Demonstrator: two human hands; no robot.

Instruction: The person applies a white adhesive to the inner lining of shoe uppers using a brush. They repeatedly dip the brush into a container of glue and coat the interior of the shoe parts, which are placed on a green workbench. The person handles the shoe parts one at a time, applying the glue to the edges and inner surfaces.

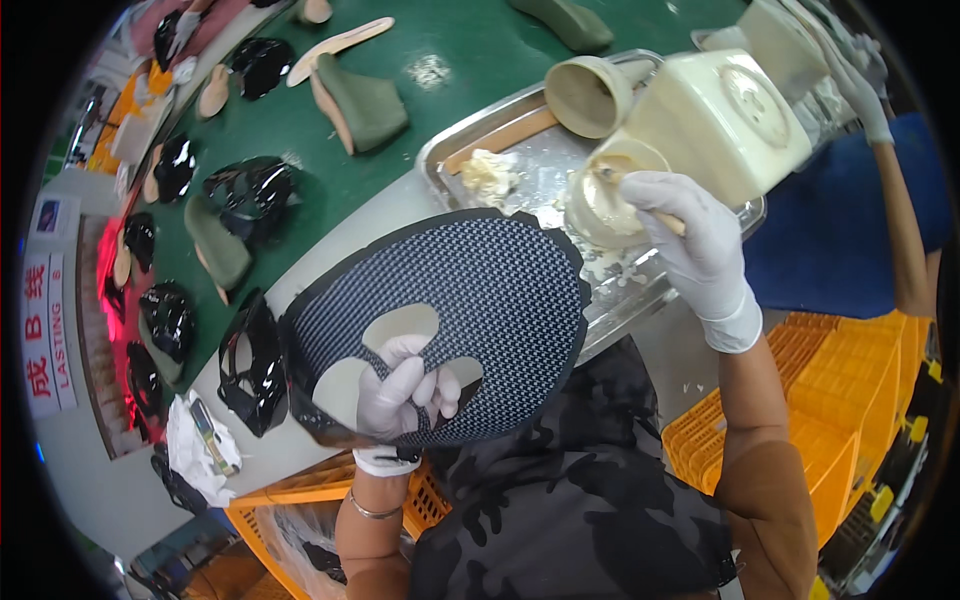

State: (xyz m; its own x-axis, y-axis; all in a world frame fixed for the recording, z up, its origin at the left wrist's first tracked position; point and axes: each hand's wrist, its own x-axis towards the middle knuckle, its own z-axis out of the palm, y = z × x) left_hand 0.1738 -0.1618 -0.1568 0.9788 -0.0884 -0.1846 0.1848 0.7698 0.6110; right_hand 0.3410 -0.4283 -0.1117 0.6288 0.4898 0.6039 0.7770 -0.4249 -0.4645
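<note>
My left hand (392,400), in a white glove, is closed on a shoe upper (490,310) with dark patterned lining facing up and a notched edge. Its fingers come through cut-outs in the upper. My right hand (690,230), gloved as well, grips a brush (668,220) by its wooden handle. The brush's lower end is down at the mouth of a cream-coloured pot (600,215), so its bristles are hidden. That pot stands in a metal tray (432,165) smeared with white paste.
A large cream jug (715,125) and a tipped beige cup (588,97) lie in the tray. Green shoe lasts (365,105) and glossy black uppers (255,190) cover the green table. Orange crates (790,420) stand at right. Another person's gloved hand (855,95) is at far right.
</note>
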